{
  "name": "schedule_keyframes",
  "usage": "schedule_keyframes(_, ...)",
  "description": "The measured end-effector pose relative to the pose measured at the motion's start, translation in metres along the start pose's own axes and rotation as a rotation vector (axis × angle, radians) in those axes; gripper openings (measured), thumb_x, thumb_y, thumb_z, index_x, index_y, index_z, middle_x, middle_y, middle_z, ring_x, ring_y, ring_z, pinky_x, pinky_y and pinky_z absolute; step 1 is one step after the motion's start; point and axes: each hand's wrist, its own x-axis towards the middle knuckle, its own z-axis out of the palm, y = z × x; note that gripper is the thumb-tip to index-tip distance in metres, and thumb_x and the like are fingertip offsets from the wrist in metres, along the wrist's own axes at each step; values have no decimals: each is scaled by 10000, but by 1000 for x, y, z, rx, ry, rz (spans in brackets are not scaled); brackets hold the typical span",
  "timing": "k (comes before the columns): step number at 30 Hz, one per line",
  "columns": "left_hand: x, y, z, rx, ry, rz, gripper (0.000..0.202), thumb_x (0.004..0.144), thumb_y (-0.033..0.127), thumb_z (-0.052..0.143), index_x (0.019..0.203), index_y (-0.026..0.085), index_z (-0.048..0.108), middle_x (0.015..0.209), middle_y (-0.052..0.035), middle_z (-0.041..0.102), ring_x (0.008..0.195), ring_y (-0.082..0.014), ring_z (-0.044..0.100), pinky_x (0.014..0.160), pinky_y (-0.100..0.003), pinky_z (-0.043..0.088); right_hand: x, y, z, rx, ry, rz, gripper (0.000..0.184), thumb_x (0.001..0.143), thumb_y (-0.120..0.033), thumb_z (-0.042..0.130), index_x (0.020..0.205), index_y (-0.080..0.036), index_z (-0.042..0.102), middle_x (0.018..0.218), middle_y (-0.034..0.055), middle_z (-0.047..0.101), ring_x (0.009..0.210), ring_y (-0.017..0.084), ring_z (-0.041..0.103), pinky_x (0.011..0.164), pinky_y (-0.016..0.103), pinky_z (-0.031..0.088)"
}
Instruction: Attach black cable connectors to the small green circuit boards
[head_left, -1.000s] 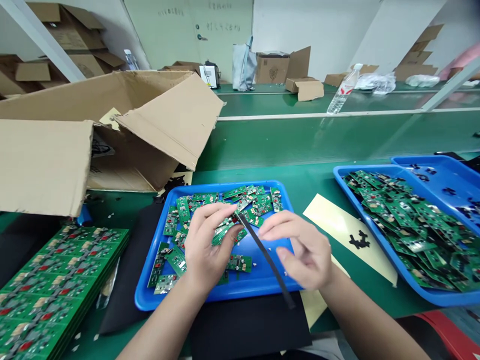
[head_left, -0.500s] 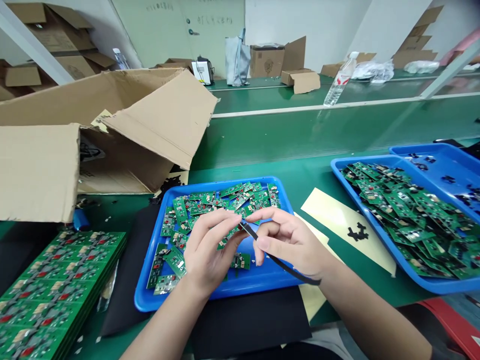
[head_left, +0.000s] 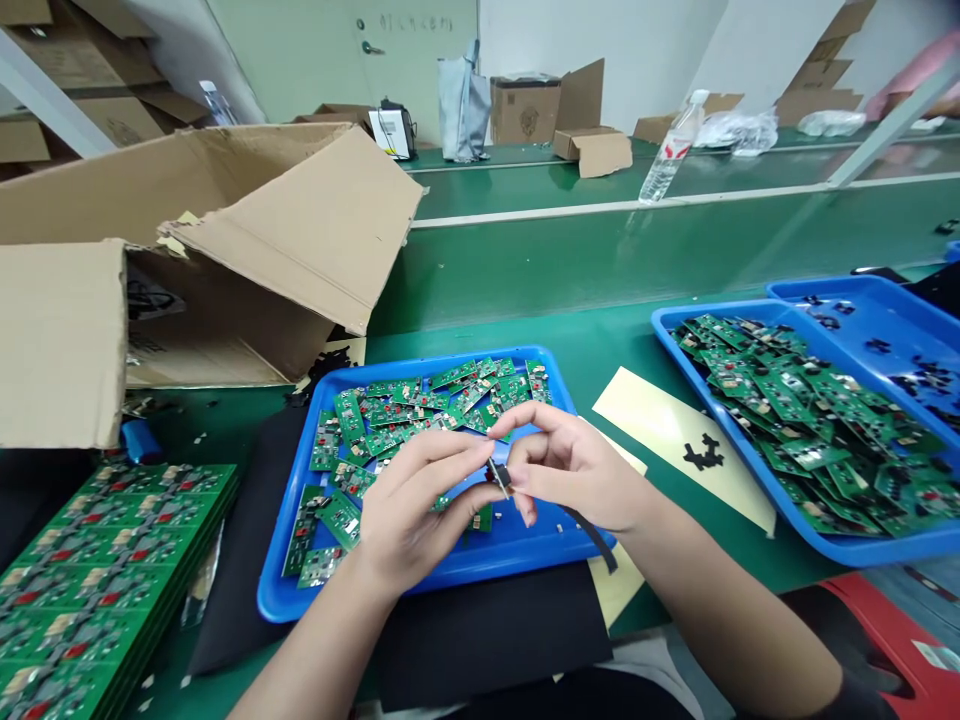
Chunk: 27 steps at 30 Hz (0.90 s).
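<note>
One small circuit board (head_left: 500, 484), its visible edge slanting down rightward in the head view, is pinched in the left grip (head_left: 424, 505) above the blue tray (head_left: 525, 545); the right grip (head_left: 576, 468) meets its right side over a black strip (head_left: 597, 541), clenched or not I cannot tell. A second ago that grip stood off.

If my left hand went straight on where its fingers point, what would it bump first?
Beyond the small piece it pinches, your left hand would probably meet your right hand first; its fingers lie just ahead, though depth is hard to judge.
</note>
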Motion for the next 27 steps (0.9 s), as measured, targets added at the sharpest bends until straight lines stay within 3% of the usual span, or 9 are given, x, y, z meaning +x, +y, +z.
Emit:
schedule_keyframes(5,-4,-2,4,-166,0,-86,413,767,171,688,1160,236,581,928,-56,649,799,-143,635,691,-264,560,-4,2,4,-370,179,-274,162,817,-181,608,956,-209,529,733,-28,609,670,98,639,618,217,527)
schedule_keyframes(12,-5,-2,10,-652,18,-434,387,763,155,683,1124,286,638,986,-49,647,899,-154,632,761,-252,555,-3,2,6,-821,326,-636,163,838,-167,588,993,-211,569,842,18,651,749,127,635,713,271,530)
schedule_keyframes(15,-2,1,11,-765,75,-548,361,723,168,722,1065,272,675,968,-47,677,894,-171,649,761,-257,557,-2,0,5,-853,320,-677,180,829,-177,606,1005,-195,577,903,49,649,809,148,630,760,308,525)
schedule_keyframes(19,-2,3,12,-849,121,-684,340,677,162,757,1000,251,697,884,-30,693,841,-160,657,715,-225,555,0,1,5,-879,286,-700,54,829,-148,602,876,-173,601,858,61,655,825,148,634,752,287,526)
schedule_keyframes(27,-6,-1,11,-895,78,-767,284,689,202,751,966,251,709,934,-39,685,862,-158,624,750,-232,528,1,-2,5,-945,305,-719,87,835,-110,538,834,-190,574,826,50,652,782,147,639,712,302,537)
